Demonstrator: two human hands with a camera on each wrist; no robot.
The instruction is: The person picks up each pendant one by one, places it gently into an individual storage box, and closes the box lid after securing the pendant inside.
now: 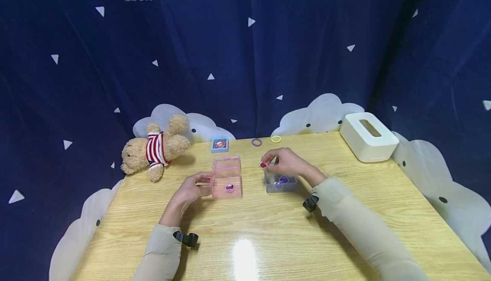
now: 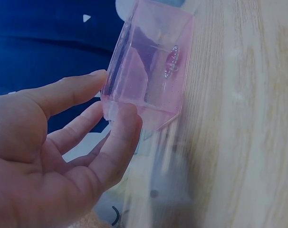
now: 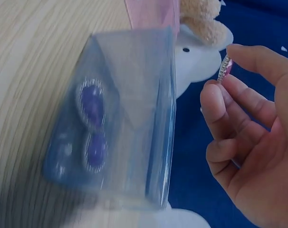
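My left hand grips the left side of a see-through pink box, its thumb and fingertips at the edge. The box's lid stands open, and one purple-pink gem with a beaded rim lies inside. Between thumb and fingertips, my right hand pinches a red gem with a silver beaded rim. That hand is above a see-through blue box, partly covering it in the head view. Inside the blue box sit two blue-purple gems with pale rims.
A teddy bear in a striped shirt lies at the back left. Along the back edge are a small blue framed square, a purple ring and a yellow ring. A white tissue box stands at the back right.
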